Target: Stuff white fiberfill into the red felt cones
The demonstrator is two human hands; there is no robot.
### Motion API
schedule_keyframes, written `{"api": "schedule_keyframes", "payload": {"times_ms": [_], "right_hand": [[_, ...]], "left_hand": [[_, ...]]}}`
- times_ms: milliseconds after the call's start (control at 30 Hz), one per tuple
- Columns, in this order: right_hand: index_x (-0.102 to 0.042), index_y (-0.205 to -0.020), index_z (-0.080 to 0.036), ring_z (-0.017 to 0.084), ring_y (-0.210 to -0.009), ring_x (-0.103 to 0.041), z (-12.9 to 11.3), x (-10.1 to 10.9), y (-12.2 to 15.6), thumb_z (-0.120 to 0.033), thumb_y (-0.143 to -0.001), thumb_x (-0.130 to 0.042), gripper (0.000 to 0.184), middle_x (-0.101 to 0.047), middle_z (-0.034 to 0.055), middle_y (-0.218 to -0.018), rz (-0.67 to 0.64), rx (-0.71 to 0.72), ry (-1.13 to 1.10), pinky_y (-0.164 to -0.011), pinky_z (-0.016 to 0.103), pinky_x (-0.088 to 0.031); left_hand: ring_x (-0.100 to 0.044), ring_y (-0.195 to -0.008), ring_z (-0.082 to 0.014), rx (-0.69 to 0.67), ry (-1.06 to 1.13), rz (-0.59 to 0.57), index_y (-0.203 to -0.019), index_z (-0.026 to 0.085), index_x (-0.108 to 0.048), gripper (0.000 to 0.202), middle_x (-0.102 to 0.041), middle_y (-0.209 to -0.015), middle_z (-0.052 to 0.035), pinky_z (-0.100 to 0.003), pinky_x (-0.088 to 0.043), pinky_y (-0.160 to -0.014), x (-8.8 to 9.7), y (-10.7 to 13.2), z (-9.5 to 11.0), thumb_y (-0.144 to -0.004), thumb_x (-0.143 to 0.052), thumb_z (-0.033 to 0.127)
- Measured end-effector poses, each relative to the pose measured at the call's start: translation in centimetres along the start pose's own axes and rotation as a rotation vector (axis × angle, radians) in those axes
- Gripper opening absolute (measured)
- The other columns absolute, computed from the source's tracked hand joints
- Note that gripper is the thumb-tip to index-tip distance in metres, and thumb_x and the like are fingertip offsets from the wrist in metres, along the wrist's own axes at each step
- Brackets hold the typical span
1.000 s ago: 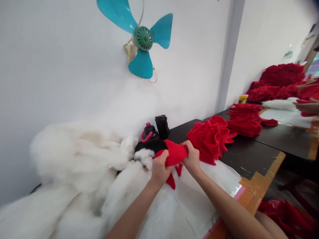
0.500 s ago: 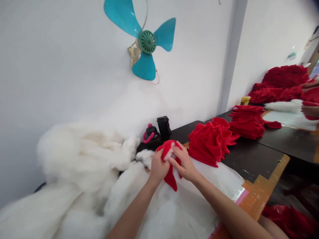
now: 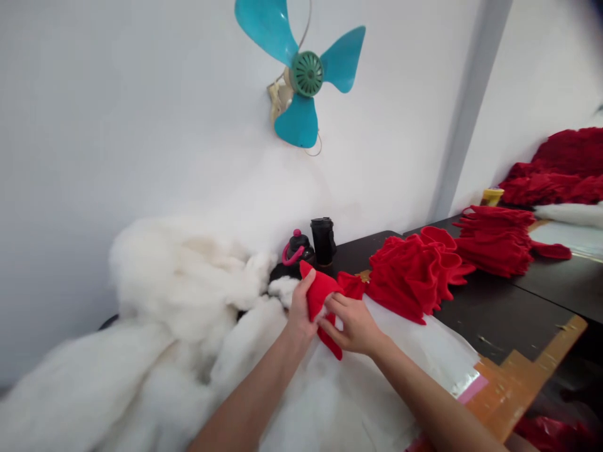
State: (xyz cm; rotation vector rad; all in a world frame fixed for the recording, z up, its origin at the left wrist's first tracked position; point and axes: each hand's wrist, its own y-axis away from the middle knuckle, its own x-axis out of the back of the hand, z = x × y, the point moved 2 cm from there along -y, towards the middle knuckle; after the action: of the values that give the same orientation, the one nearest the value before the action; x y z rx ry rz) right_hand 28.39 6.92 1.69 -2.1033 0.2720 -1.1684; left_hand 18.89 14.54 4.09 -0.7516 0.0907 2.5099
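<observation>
A red plush fabric piece point(image 3: 322, 289) is in both my hands above the white sheet point(image 3: 424, 358). My left hand point(image 3: 301, 311) wraps its left side, thumb up near a pointed red tip. At the open edge, a little white stuffing point(image 3: 323, 312) shows. My right hand point(image 3: 354, 323) pinches at that edge, and some fingertips are hidden by the fabric. Below my hands a red flap point(image 3: 330, 341) hangs down. A big heap of white fluffy stuffing point(image 3: 188, 282) lies to the left, close to my left forearm.
Red fabric pieces are piled point(image 3: 409, 273) just right of my hands, with another stack point(image 3: 499, 242) beyond. A black bottle with a pink handle point(image 3: 301, 248) and a black cylindrical container point(image 3: 323, 242) stand by the wall. A blue-bladed fan point(image 3: 308, 74) hangs above.
The red piece has been turned, so its pointed tip now sticks up at the upper left and less stuffing shows. The camera view has swung slightly left.
</observation>
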Motion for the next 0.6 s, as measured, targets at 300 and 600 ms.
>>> {"api": "schedule_keyframes", "payload": {"times_ms": [300, 600], "right_hand": [[-0.057, -0.067, -0.018, 0.014, -0.039, -0.052, 0.6, -1.3, 0.9, -0.032, -0.066, -0.062, 0.015, -0.054, -0.0017, -0.046, -0.226, -0.600, -1.223, -0.039, 0.026, -0.044], [-0.063, -0.082, -0.015, 0.010, -0.034, -0.043, 1.1, -0.7, 0.3, -0.062, -0.075, -0.062, 0.047, -0.051, -0.0023, -0.044, 0.046, -0.680, -1.199, -0.031, 0.021, -0.030]], "left_hand": [[-0.055, -0.043, -0.0141, -0.005, -0.126, -0.111, -0.090, 0.017, -0.060, 0.033, -0.064, -0.069, -0.0043, -0.025, -0.043, -0.036, -1.3, 2.4, -2.8, -0.073, -0.075, 0.041], [-0.067, -0.061, -0.0220, -0.047, 0.039, -0.173, -0.097, 0.015, -0.061, 0.044, -0.069, -0.080, -0.0089, -0.030, -0.053, -0.050, -0.6, 1.2, -1.1, -0.078, -0.066, 0.054]]}}
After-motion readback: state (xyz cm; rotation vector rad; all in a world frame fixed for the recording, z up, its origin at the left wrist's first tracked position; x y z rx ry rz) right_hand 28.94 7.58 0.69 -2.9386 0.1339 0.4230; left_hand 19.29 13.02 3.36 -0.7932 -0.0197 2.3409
